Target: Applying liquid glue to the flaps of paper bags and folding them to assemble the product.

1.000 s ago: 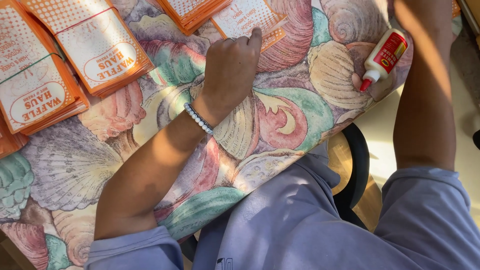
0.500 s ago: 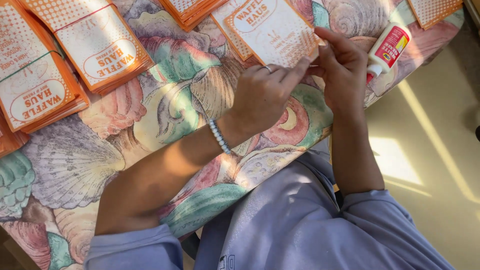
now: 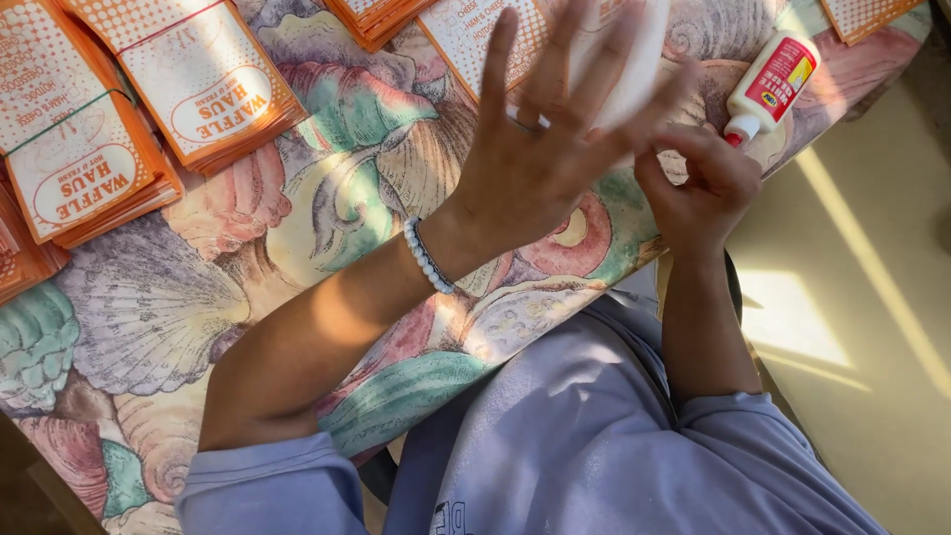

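We look down from a head-worn camera at two bare hands raised over a table covered by a cloth printed with large seashells in pink, green and cream [image 3: 178, 297]. The left hand [image 3: 540, 159] is lifted with its palm turned toward us and its fingers spread wide, pressed flat against the back of a pale, blurred sheet of paper or card [image 3: 634, 59] that shows between and beyond the fingertips; we cannot tell more about this sheet because it is blurred by motion. A bracelet of small white beads [image 3: 428, 256] circles the left wrist. Just to the right of that hand and a little lower, the right hand [image 3: 698, 183] is curled, its fingers drawn together near the lower edge of the same pale sheet; whether it actually pinches the sheet we cannot tell. Just beyond the right hand, a small white glue bottle with a red label and red tip [image 3: 773, 84] lies on its side on the cloth. Far to the left of the left hand lie several banded stacks of orange and white printed paper bags [image 3: 149, 109], and more orange stacks [image 3: 371, 15] lie at the far edge, beyond the left hand. Below the hands we see lavender sleeves and clothing [image 3: 594, 436].
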